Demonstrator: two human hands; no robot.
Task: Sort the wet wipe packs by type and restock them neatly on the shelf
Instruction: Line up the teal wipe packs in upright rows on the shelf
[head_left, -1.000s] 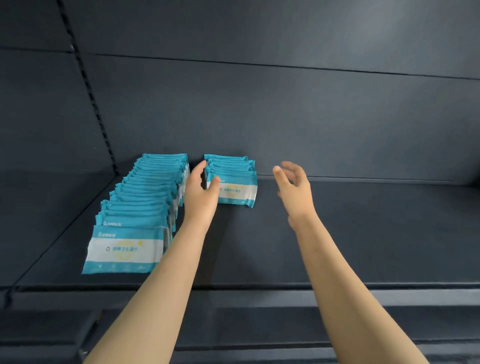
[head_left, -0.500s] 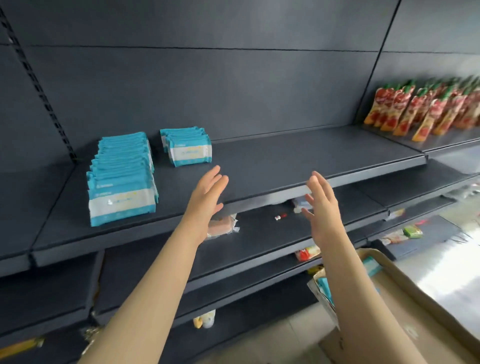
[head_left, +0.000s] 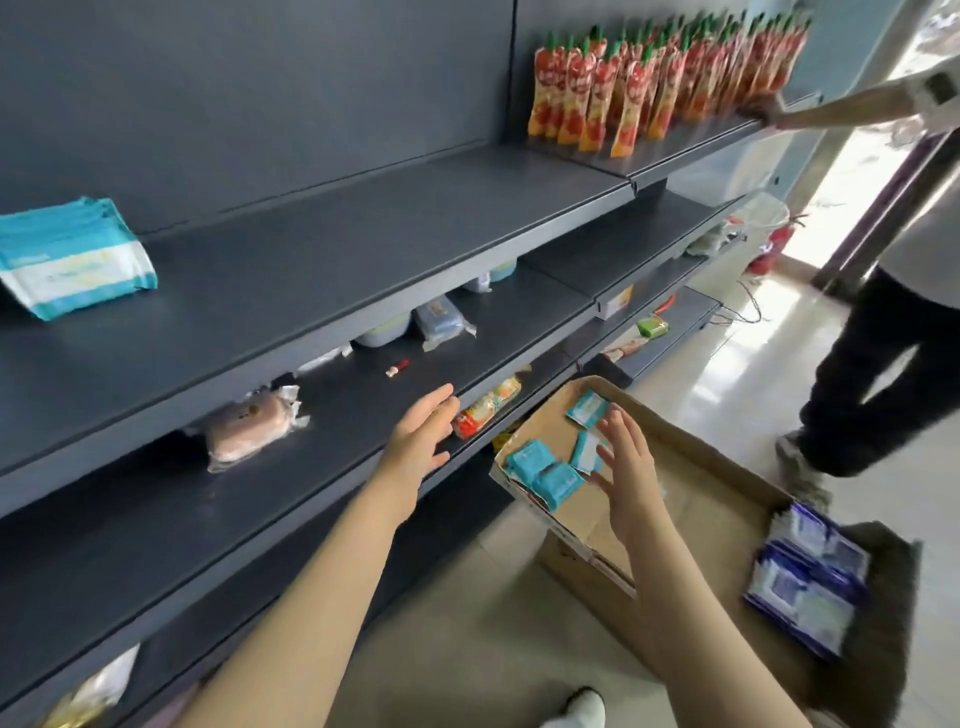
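Since the left hand (head_left: 421, 441) and right hand (head_left: 623, 467) have left the stocked packs (head_left: 72, 260) on the shelf (head_left: 363, 249), both hover open and empty by the box (head_left: 691, 441) of teal packs (head_left: 545, 475), likely to fetch more.

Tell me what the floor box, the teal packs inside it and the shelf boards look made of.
Box: brown cardboard, matte, with creased flaps. Teal packs: soft plastic film, slightly glossy, puffy. Shelf boards: probably painted metal, dark grey, matte, thin folded lip.
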